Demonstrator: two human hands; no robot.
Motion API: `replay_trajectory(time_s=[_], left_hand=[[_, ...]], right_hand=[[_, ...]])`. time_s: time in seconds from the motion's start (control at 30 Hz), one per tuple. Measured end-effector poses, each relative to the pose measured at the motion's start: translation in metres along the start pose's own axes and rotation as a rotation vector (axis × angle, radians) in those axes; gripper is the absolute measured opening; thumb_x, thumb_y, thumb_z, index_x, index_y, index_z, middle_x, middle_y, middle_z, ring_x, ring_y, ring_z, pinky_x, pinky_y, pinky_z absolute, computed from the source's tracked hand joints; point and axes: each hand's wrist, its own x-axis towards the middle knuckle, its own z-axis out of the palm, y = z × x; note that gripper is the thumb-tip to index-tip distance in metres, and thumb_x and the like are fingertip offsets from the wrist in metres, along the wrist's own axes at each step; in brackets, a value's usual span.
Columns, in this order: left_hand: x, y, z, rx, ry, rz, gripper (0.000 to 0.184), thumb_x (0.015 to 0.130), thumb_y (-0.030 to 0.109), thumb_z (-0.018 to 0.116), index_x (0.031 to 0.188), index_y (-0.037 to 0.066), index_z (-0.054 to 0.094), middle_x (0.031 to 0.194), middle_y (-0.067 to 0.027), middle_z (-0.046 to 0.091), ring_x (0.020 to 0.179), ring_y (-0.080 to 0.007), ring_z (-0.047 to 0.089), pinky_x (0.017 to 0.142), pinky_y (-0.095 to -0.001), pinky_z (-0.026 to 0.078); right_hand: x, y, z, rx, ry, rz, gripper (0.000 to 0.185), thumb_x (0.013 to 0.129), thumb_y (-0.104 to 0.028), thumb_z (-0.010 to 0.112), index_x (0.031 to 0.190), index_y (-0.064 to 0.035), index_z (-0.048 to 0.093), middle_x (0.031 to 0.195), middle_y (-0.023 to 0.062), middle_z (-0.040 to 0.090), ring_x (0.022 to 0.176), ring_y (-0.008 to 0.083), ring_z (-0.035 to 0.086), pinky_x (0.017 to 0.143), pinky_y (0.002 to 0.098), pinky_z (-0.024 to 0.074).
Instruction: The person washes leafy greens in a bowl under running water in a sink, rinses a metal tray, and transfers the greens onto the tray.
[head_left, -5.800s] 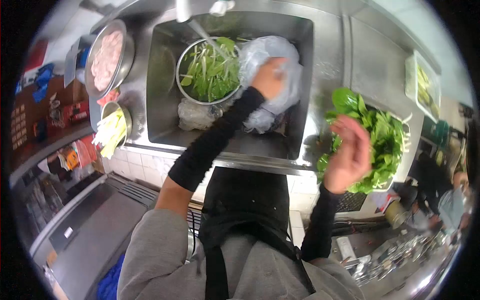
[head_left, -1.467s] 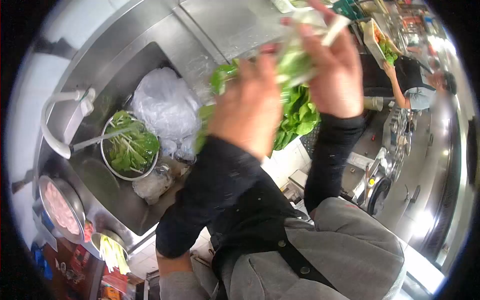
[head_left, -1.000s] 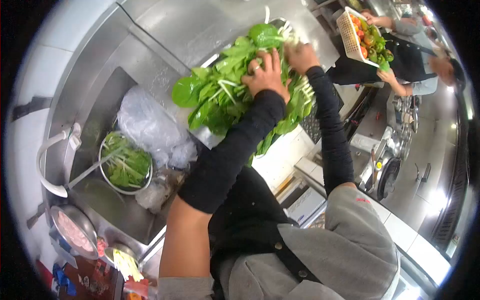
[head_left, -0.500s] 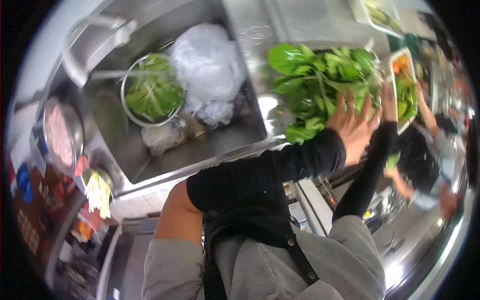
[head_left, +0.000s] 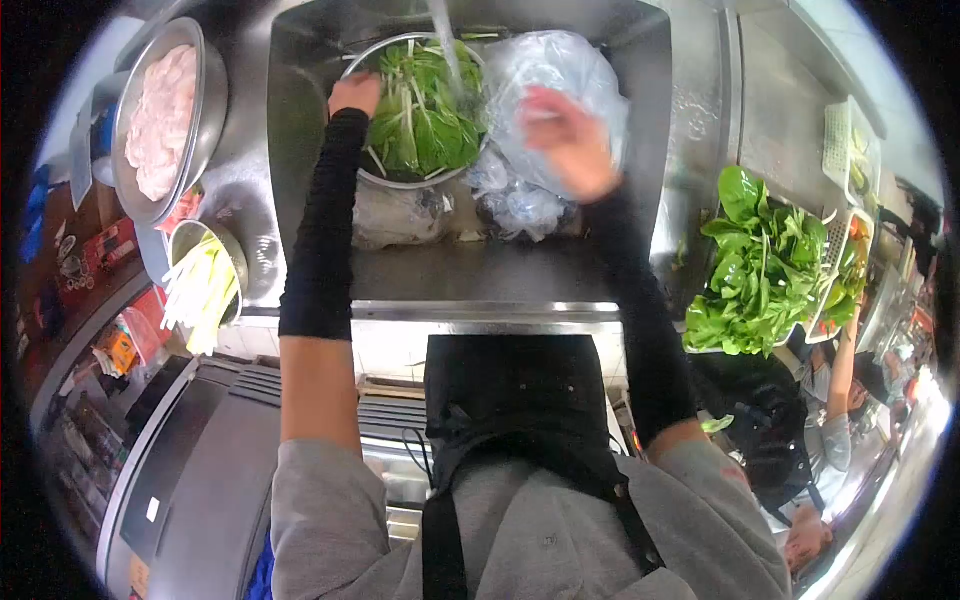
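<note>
My left hand (head_left: 355, 94) grips the left rim of a round metal bowl (head_left: 398, 184) in the sink (head_left: 480, 275). Leafy greens with pale stems (head_left: 425, 115) fill the bowl, and water (head_left: 447, 45) runs down onto them. My right hand (head_left: 572, 140) hangs over a clear plastic bag (head_left: 560, 75) to the right of the bowl; its fingers are smeared by motion. Another wrapped bundle (head_left: 395, 218) lies below the bowl.
On the left stand a bowl of pale raw meat (head_left: 163, 120) and a pot of cut pale stalks (head_left: 205, 280). A basket heaped with leafy greens (head_left: 760, 265) is on the right counter, near a white basket (head_left: 838, 145). Another person (head_left: 835, 430) reaches toward a vegetable basket (head_left: 848, 270).
Both my hands have left the heaped greens and are over the sink, the left now on the bowl's rim. The view has swung back to face the sink.
</note>
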Motion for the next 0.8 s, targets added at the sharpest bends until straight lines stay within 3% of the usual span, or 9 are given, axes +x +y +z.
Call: replay_trajectory(time_s=[0.03,0.1,0.23,0.27,0.37,0.5,0.53,0.67,0.8], left_hand=[[0.017,-0.025,0.002,0.111,-0.135,-0.154,0.042,0.083,0.038,0.054,0.107,0.006,0.069,0.105,-0.0236,0.066,0.103,-0.0383,0.061,0.093,-0.0446,0.046],[0.050,-0.108,0.052,0.145,-0.191,-0.138,0.053,0.084,0.043,0.056,0.121,0.005,0.060,0.119,-0.0232,0.060,0.113,-0.0391,0.056,0.098,-0.0440,0.043],[0.022,-0.112,0.067,-0.278,-0.234,-0.294,0.088,0.083,0.058,0.059,0.148,0.008,0.028,0.145,-0.0202,0.039,0.129,-0.0394,0.041,0.106,-0.0455,0.036],[0.028,-0.118,0.075,-0.316,-0.289,-0.277,0.107,0.080,0.068,0.059,0.153,0.010,0.006,0.153,-0.0197,0.025,0.136,-0.0390,0.031,0.109,-0.0482,0.032],[0.047,-0.120,0.100,-0.572,-0.410,-0.217,0.111,0.078,0.069,0.060,0.152,0.007,0.004,0.154,-0.0211,0.018,0.139,-0.0392,0.025,0.111,-0.0493,0.028],[0.032,-0.079,0.088,-0.658,-0.634,-0.265,0.110,0.075,0.073,0.060,0.151,0.006,0.016,0.154,-0.0217,0.018,0.142,-0.0363,0.019,0.114,-0.0506,0.020],[0.024,-0.065,0.079,-0.655,-0.674,-0.278,0.109,0.075,0.073,0.060,0.150,0.006,0.020,0.155,-0.0211,0.018,0.142,-0.0358,0.019,0.114,-0.0511,0.019],[0.015,-0.043,0.075,-0.658,-0.744,-0.214,0.101,0.076,0.073,0.059,0.147,0.007,0.031,0.154,-0.0198,0.022,0.143,-0.0345,0.018,0.114,-0.0524,0.019],[0.019,-0.043,0.079,-0.577,-0.657,-0.258,0.103,0.071,0.071,0.065,0.142,0.002,0.039,0.145,-0.0229,0.039,0.133,-0.0358,0.039,0.107,-0.0479,0.032]], right_hand=[[0.028,0.039,0.034,-0.205,0.030,0.210,0.061,0.086,-0.023,0.067,0.135,0.0037,0.043,0.129,0.0211,0.054,0.109,0.0262,0.059,0.092,0.0341,0.0482],[0.070,0.114,0.081,-0.581,-0.003,0.376,0.093,0.079,-0.036,0.073,0.143,0.0093,0.023,0.143,0.0276,0.037,0.133,0.0331,0.039,0.110,0.0380,0.0345],[0.110,0.156,0.136,-0.741,0.181,0.668,0.126,0.066,-0.036,0.085,0.150,-0.0047,-0.003,0.149,0.0280,0.018,0.133,0.0423,0.034,0.110,0.0435,0.0348],[0.121,0.158,0.142,-0.632,0.219,0.703,0.139,0.059,-0.032,0.090,0.148,-0.0129,-0.015,0.151,0.0283,0.008,0.132,0.0462,0.032,0.109,0.0468,0.0355],[0.146,0.180,0.158,-0.683,0.156,0.636,0.144,0.052,-0.036,0.092,0.147,-0.0011,-0.012,0.147,0.0347,0.012,0.134,0.0462,0.029,0.110,0.0431,0.0341],[0.176,0.221,0.170,-0.691,0.100,0.522,0.122,0.061,-0.018,0.083,0.148,-0.0058,-0.001,0.149,0.0295,0.017,0.133,0.0423,0.034,0.105,0.0430,0.0409],[0.179,0.226,0.171,-0.748,0.128,0.404,0.104,0.064,-0.013,0.077,0.146,-0.0009,0.013,0.140,0.0296,0.036,0.127,0.0397,0.043,0.100,0.0418,0.0454],[0.166,0.186,0.189,-0.642,0.223,0.381,0.083,0.070,-0.006,0.066,0.143,0.0025,0.026,0.118,0.0297,0.057,0.114,0.0407,0.055,0.097,0.0438,0.0458],[0.145,0.155,0.198,-0.532,0.265,0.287,0.080,0.070,-0.007,0.062,0.141,0.0052,0.029,0.124,0.0310,0.054,0.115,0.0424,0.053,0.099,0.0425,0.0444]])
